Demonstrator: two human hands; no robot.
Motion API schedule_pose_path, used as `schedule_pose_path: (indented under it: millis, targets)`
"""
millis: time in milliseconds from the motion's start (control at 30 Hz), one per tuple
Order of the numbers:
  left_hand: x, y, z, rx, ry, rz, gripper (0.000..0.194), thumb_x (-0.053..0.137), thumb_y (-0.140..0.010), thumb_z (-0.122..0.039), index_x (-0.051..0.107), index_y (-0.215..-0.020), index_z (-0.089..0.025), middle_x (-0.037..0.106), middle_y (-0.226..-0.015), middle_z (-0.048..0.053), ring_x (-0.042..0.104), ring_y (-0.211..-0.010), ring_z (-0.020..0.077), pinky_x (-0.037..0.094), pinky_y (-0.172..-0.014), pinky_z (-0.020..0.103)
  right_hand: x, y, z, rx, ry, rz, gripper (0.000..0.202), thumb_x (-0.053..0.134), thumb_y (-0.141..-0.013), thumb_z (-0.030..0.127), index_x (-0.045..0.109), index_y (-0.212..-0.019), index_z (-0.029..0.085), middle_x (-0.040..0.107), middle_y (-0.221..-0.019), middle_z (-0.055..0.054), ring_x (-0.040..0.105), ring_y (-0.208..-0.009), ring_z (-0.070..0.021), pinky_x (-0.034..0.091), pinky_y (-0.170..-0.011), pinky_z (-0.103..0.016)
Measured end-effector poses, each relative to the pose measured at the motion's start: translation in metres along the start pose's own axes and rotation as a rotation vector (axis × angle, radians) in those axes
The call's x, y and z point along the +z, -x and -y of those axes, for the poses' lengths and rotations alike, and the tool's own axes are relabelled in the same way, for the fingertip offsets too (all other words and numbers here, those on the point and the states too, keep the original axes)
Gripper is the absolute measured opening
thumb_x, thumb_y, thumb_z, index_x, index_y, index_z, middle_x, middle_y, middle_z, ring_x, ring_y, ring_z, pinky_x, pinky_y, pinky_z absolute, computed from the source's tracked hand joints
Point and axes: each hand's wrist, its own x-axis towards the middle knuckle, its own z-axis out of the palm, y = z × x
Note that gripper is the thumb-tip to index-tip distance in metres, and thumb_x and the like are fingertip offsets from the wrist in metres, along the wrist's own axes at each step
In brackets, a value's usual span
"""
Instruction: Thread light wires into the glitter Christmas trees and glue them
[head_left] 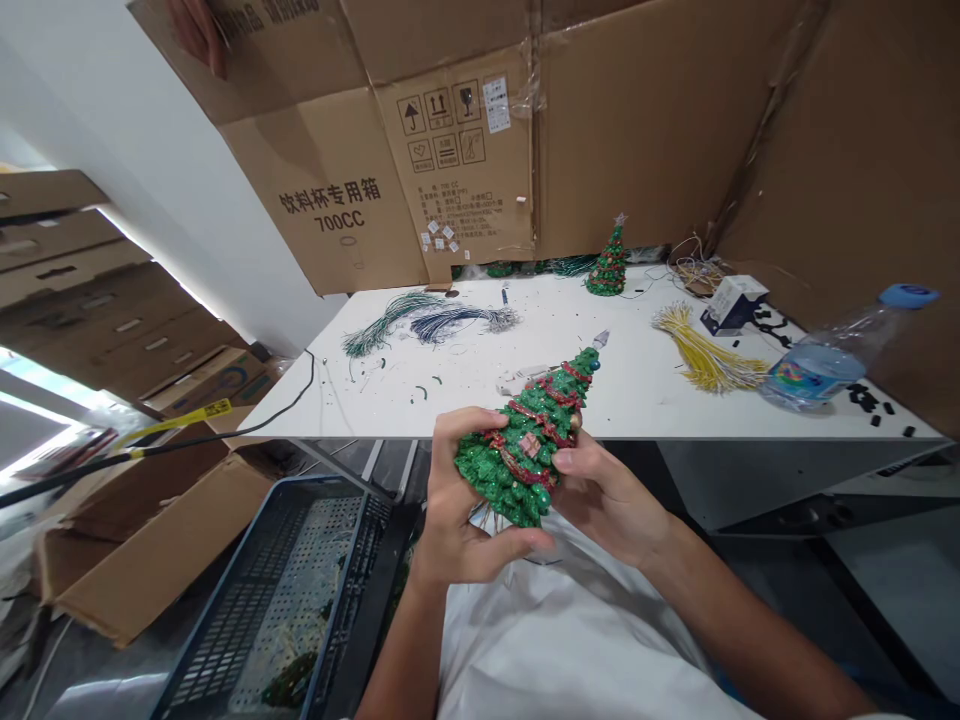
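Observation:
A small green Christmas tree ornament [525, 440] with red garlands is tilted in front of me, its pale pointed tip up and to the right. My left hand [457, 500] grips its wide base, the fingers behind and the thumb below. Against the tree's right side my right hand [600, 490] is closed, with its thumb on the front edge. Several thin wires show under the base, partly hidden by my left hand. Behind the tree, a whitish object [521, 378] lies on the white table [600, 410].
A second Christmas tree [607, 265] stands near the cardboard wall [637, 130]. Green wires [386, 325], blue wires [457, 320] and yellow wires [701, 350] lie in bundles. At right are a small box [735, 303] and a water bottle [821, 365]. A blue crate [281, 490] sits below left.

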Motion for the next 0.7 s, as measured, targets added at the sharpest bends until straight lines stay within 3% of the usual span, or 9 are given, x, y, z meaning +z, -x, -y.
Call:
schedule_pose_path:
  millis: [233,533,700]
  targets:
    - [0.0008,0.0022,-0.0013,-0.039,0.009,-0.007,0.047,0.075,-0.095,-0.069,0.081,-0.101,-0.023,0.060,-0.142,0.016,0.061,-0.130,0.0348,0.057,-0.111,0.056,0.0048,0.0010,0.0036,0.011,0.010,0.004,0.079,0.086,-0.080,0.035,0.059,-0.154,0.034,0.084,-0.130,-0.003,0.076,-0.119,-0.0319,0.057,-0.103,-0.045]
    - [0.0024,0.0006,-0.0004,-0.033,0.033,-0.012,0.046,0.076,-0.096,-0.067,0.081,-0.097,-0.021,0.060,-0.142,0.016,0.060,-0.130,0.0339,0.055,-0.113,0.055,0.0019,-0.0013,0.0039,0.030,0.019,-0.026,0.082,0.088,-0.077,0.037,0.059,-0.154,0.032,0.084,-0.130,-0.003,0.076,-0.116,-0.0308,0.057,-0.097,-0.042]
    - [0.0042,0.0031,0.0011,-0.062,0.054,-0.012,0.046,0.074,-0.097,-0.067,0.082,-0.097,-0.021,0.059,-0.144,0.016,0.059,-0.131,0.0333,0.055,-0.114,0.053,0.0041,-0.0037,0.0015,0.010,0.008,-0.018,0.078,0.088,-0.078,0.038,0.062,-0.152,0.035,0.082,-0.136,-0.002,0.074,-0.126,-0.0323,0.055,-0.109,-0.046]
